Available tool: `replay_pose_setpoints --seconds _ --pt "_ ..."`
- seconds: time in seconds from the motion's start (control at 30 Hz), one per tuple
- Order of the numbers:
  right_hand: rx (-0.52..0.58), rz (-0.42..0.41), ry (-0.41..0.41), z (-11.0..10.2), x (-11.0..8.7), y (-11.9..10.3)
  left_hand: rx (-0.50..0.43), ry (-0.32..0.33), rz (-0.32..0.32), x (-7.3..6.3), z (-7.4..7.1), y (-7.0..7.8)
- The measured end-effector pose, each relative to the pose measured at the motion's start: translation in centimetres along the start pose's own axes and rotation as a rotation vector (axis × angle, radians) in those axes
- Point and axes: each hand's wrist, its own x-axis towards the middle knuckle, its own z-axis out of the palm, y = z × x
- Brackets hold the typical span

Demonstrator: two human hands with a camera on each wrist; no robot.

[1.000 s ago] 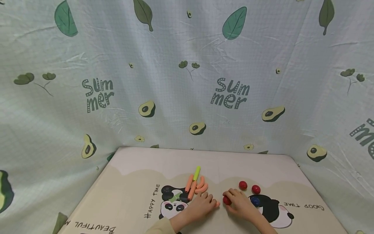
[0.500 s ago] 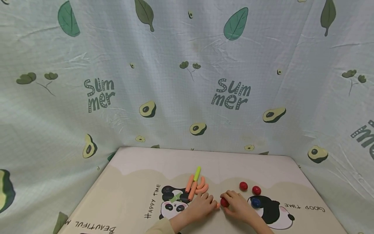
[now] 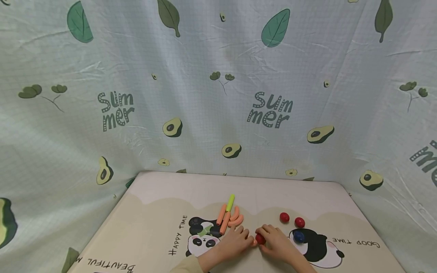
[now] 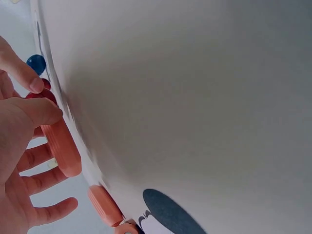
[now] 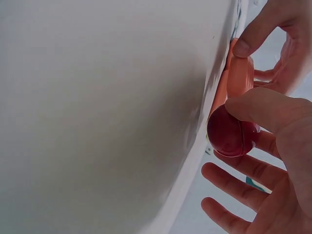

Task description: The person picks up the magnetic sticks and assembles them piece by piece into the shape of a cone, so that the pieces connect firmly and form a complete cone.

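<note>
My left hand (image 3: 235, 243) grips a ribbed orange rod (image 4: 64, 150) between thumb and fingers, just above the table. In my right hand (image 3: 279, 245) a glossy red ball (image 5: 228, 132) with a seam is pinched by thumb and fingers. The ball sits at the rod's end between the two hands; whether they touch cannot be told, since the right thumb covers part of that spot. Beyond my left hand lie straight orange rods (image 3: 224, 223), curved orange pieces (image 3: 236, 221) and a yellow-green rod (image 3: 230, 203).
Two more balls, a red ball (image 3: 284, 217) and another red ball (image 3: 299, 222), lie past my right hand. A blue ball (image 3: 298, 237) rests to its right. The table (image 3: 150, 220) bears panda prints; a patterned cloth (image 3: 205, 98) hangs behind its far edge.
My right hand has moved left with the red ball, bringing it up close to the orange rod. The left hand stays nearly still, and the loose pieces lie as before.
</note>
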Motion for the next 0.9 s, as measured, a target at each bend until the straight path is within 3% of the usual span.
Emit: replay_pose_setpoints --seconds 0.3,0.57,0.9 --pt "0.007 0.006 -0.043 0.17 0.10 0.05 -0.020 -0.009 -0.005 -0.07 0.17 -0.04" --pt "0.026 0.022 -0.077 0.10 0.18 0.11 -0.073 -0.071 -0.024 0.12 -0.09 -0.40" --pt "0.063 0.026 -0.094 -0.22 0.00 -0.02 -0.093 -0.060 -0.036 -0.01 0.06 -0.30"
